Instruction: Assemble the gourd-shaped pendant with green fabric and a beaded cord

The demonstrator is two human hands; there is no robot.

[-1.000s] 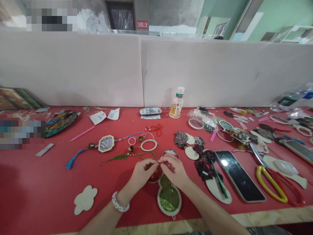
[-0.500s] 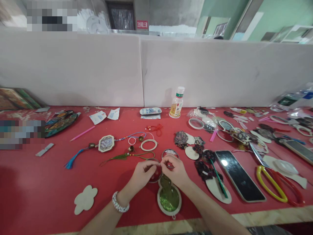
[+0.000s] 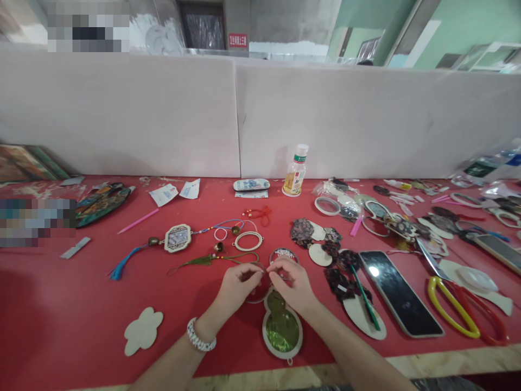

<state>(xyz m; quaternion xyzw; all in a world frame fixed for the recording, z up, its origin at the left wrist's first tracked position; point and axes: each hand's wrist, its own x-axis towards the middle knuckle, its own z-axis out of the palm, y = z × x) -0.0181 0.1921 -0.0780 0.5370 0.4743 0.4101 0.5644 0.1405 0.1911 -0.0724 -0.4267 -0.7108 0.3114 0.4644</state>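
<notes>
My left hand (image 3: 240, 285), with a white patterned band on its wrist, is closed in a pinch above a round dish (image 3: 256, 296). Close beside it my right hand (image 3: 292, 282) pinches too, near a dish of small beads (image 3: 284, 253). Whatever lies between the fingertips is too small to make out. Just below the hands is a gourd-shaped pendant (image 3: 282, 330) with a pale rim and a shiny green middle. An oval ring (image 3: 248, 241) and an olive tassel cord (image 3: 199, 261) lie beyond my left hand.
On the red table (image 3: 73, 331) are a phone (image 3: 401, 293), scissors (image 3: 451, 309), dark floral pieces (image 3: 301, 232), a bottle (image 3: 294, 172), an octagonal pendant (image 3: 178, 238) and a flower-shaped piece (image 3: 143, 332). A white partition (image 3: 163, 114) stands behind.
The fingertips of my two hands have drawn slightly apart. Otherwise the hands stay in nearly the same place, and the things on the table look the same.
</notes>
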